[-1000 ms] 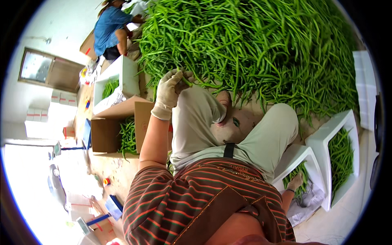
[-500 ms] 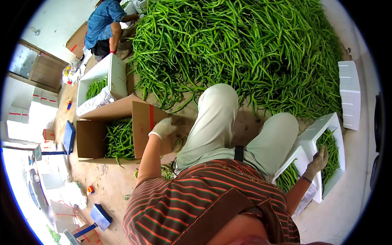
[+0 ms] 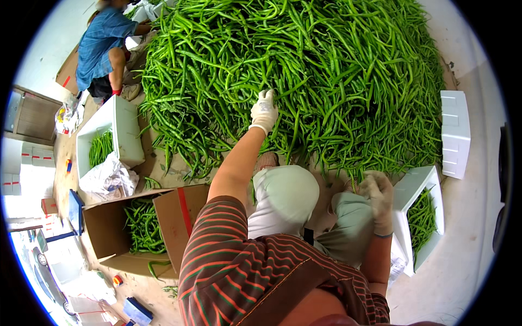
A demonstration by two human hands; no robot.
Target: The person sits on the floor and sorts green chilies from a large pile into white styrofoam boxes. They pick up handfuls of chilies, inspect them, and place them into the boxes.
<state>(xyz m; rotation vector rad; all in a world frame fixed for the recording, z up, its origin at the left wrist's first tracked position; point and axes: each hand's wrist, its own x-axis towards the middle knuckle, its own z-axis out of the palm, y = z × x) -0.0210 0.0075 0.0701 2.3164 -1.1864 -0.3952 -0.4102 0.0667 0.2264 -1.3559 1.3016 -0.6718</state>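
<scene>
1. The person in the striped shirt is crouching on the floor (image 3: 462, 255) before a big pile of green chillies (image 3: 326, 70).
2. The gloved left hand (image 3: 264, 111) is reaching out onto the pile, its grip curled down among the chillies; whether it is pinching one I cannot tell.
3. The gloved right hand (image 3: 379, 196) is hanging by the right knee, just beside a white foam box (image 3: 421, 185) holding chillies, fingers loosely bent around nothing visible.
4. A cardboard box (image 3: 174, 223) with chillies is sitting at the left, another white box (image 3: 122, 127) beyond it.
5. A second person in blue (image 3: 100, 46) is crouching at the far edge of the pile.
</scene>
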